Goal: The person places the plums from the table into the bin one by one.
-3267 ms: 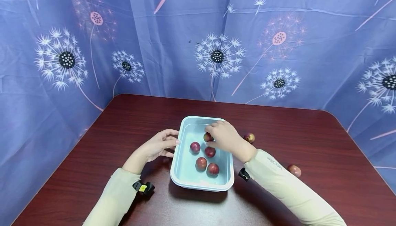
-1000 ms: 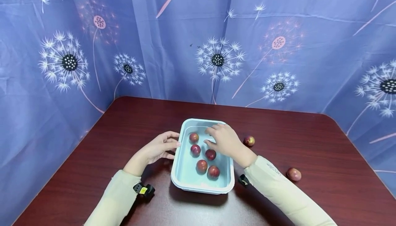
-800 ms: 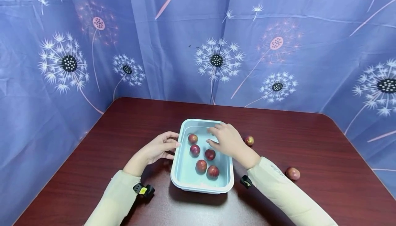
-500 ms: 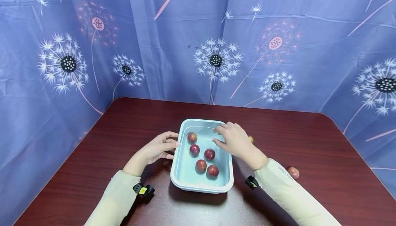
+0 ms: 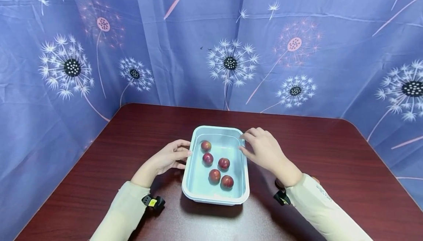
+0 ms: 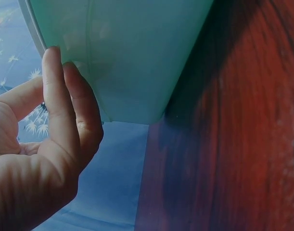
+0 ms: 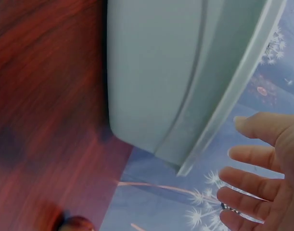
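A light blue plastic bin (image 5: pixel 214 198) stands on the table with several dark red plums (image 5: pixel 214 176) spread over its floor. My left hand (image 5: pixel 170 156) is at its left side, fingertips touching the wall just under the rim, as the left wrist view (image 6: pixel 65 110) of the hand also shows. My right hand (image 5: pixel 264 149) hovers by the right rim, fingers apart and holding nothing. In the right wrist view its fingers (image 7: pixel 255 156) are spread beyond the bin's edge.
On the dark red wooden table (image 5: pixel 148 123), one plum (image 5: pixel 316 179) is mostly hidden behind my right sleeve. Low in the right wrist view, part of a plum (image 7: pixel 77 224) shows on the table. A blue dandelion-print curtain (image 5: pixel 185 68) hangs behind.
My right hand has let a plum go at the bin's far left, then moved right, out to the rim. It now hides the plum right of the bin. The left hand stays put.
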`<action>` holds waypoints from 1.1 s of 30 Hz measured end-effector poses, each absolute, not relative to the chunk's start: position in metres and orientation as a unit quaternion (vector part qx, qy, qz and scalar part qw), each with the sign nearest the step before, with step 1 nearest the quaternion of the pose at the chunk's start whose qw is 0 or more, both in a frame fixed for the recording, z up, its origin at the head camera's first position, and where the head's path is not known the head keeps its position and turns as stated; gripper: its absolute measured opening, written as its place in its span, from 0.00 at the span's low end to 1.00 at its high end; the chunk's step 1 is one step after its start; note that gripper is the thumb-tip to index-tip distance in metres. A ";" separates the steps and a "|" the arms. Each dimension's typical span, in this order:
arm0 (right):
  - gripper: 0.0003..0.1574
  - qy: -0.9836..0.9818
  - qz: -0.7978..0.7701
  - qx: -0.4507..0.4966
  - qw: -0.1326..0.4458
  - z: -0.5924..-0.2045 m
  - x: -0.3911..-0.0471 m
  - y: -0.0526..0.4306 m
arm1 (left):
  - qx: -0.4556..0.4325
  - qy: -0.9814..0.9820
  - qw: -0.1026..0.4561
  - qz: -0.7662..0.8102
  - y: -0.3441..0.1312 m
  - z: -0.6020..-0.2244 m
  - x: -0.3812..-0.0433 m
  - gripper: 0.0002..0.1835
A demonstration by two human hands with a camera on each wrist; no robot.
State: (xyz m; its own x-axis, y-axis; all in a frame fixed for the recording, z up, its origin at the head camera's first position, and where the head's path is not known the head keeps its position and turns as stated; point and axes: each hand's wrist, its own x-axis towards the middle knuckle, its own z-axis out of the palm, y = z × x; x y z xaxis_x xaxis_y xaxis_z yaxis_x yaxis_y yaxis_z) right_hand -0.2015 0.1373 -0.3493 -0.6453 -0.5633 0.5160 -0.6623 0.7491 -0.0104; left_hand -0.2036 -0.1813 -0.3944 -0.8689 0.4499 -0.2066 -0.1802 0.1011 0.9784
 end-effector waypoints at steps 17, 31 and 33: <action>0.15 -0.907 0.080 0.324 0.255 -0.347 -0.188 0.170 | 0.090 0.704 0.239 0.663 -0.180 -0.394 -0.204 0.28; 0.13 -0.917 0.071 0.302 0.251 -0.344 -0.177 0.196 | 0.092 0.705 0.239 0.661 -0.181 -0.392 -0.204 0.28; 0.14 -0.919 0.069 0.299 0.248 -0.344 -0.176 0.199 | 0.091 0.705 0.240 0.661 -0.180 -0.391 -0.203 0.28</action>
State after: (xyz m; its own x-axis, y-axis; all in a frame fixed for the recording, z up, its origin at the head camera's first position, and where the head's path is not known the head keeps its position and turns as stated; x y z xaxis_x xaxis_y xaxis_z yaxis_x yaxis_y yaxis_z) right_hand -0.1755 0.1987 -0.3439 -0.6981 -0.5150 0.4975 -0.5832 0.8120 0.0222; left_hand -0.2033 -0.1798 -0.3912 -0.8682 0.4459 -0.2179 -0.1888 0.1095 0.9759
